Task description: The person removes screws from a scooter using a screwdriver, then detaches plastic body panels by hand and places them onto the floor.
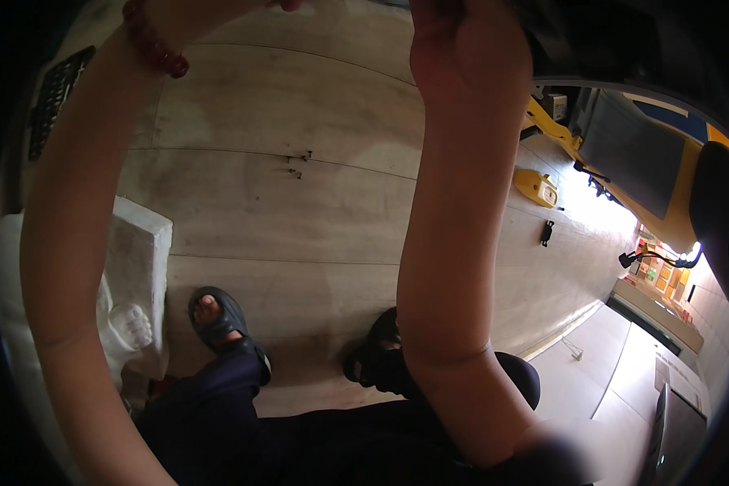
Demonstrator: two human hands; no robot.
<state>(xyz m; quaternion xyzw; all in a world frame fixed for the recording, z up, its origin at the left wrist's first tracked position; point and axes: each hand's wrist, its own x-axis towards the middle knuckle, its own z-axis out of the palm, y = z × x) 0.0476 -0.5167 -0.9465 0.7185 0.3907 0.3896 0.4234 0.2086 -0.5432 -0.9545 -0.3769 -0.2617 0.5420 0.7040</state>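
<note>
Both my arms reach up and forward to the top of the head view. My left hand [211, 11] is mostly cut off by the top edge, and its fingers are hidden. A red bead bracelet [150, 42] circles that wrist. My right hand [470, 40] is raised beside a large dark panel [607, 49] at the upper right. Its fingers run into shadow and past the edge, so whether it grips anything cannot be seen. Below the hands, several small dark screw-like pieces [297, 173] lie on the tiled floor [283, 219].
A white foam block [147, 231] stands at the left, near my sandalled feet. Beyond it lies a dark slotted tray [55, 101]. To the right are a yellow plastic part [536, 188], a small black part [548, 233] and a yellow-and-grey machine [644, 158] with black cables.
</note>
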